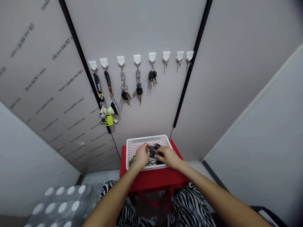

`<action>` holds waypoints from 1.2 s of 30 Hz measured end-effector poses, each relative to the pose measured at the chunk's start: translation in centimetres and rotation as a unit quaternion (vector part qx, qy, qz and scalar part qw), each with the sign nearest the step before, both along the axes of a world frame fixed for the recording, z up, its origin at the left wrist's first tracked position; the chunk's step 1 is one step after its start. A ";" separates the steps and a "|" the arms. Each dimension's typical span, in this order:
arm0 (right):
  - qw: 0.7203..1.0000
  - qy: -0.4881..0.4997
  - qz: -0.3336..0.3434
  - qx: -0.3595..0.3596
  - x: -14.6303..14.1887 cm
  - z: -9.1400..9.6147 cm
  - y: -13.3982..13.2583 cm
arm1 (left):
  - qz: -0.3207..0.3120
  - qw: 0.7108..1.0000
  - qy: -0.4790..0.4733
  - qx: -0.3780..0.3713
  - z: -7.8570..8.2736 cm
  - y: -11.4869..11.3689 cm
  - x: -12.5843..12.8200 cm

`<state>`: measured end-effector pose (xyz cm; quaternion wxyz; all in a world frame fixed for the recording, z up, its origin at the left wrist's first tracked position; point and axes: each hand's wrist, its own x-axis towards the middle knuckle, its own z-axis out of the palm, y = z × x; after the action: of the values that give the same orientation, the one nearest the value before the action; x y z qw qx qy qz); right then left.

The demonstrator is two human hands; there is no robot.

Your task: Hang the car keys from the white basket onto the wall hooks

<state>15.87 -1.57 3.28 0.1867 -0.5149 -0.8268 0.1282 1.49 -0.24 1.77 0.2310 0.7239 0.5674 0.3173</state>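
A shrink-wrapped pack of clear plastic bottles [59, 205] lies low at near left, beside a pale grey wall panel printed with slanting black lettering [47, 94]. Along the far wall runs a row of eight white adhesive hooks [137, 60]. From the leftmost hangs a black lanyard with a yellow tag [97, 85], ending in a cluster of charms with a lime-yellow fob [109, 119]. A dark strap with a black-and-white key fob [115, 107] hangs from the second hook. Two steel clips with black-headed keys [124, 94] [139, 89] hang from the third and fourth, and a pair of black-headed keys [152, 75] hangs from the fifth. Below, a red worktop [151, 179] carries a white perforated plastic tray [148, 139]. Above the tray, the left hand [142, 155] and the right hand [168, 157] nearly meet, fingers curled, pinching a black plastic key fob [152, 151] between them. A tangle of brass-coloured keys [132, 161] lies in the tray just beside the left hand. Zebra-striped trousers [189, 208] show below the worktop, toward near right.
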 end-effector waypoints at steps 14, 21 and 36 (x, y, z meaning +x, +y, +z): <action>0.961 0.272 -0.016 -0.042 -1.7 4.2 1.4 | -0.071 0.948 -0.308 -0.034 7.0 1.8 -0.8; 0.908 0.410 -0.054 -0.066 -1.9 7.5 2.2 | -0.090 0.922 -0.373 -0.042 11.1 2.5 0.5; 0.850 0.506 -0.112 0.095 1.3 24.2 7.3 | -0.041 0.925 -0.190 0.326 21.7 4.8 5.2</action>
<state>17.15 5.68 27.47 0.6401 -0.4474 -0.5634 0.2698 6.69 4.60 23.45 0.0982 0.7084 0.3476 0.6064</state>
